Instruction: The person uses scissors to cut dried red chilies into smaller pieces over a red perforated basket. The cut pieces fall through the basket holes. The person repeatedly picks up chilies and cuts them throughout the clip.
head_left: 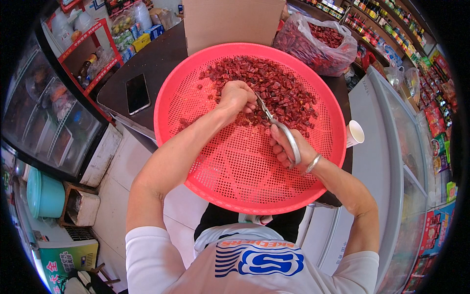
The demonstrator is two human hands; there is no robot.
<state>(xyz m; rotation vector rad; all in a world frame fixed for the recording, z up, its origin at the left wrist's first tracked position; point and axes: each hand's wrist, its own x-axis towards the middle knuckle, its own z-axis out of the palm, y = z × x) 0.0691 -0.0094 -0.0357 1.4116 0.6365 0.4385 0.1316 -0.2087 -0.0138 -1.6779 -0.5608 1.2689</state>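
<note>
Metal scissors (267, 112) are held by their handles in my right hand (284, 145), with the blades pointing up and left towards my left hand. My left hand (238, 96) is curled, fingers bent in, right at the blade tips; a dried chili inside it is too hidden to make out. Under both hands lies a large round pink plastic sieve basket (249, 207). Cut pieces of dried red chili (282, 92) are heaped in its upper part, with a smaller patch at the left beneath my left forearm. A bracelet circles my right wrist.
A plastic bag of dried red chilies (315, 47) stands behind the basket, beside a cardboard box (233, 24). On the dark table (165, 55) lies a smartphone (137, 94) at the left. A paper cup (355, 133) is close to the basket's right rim, near a chest freezer (371, 154).
</note>
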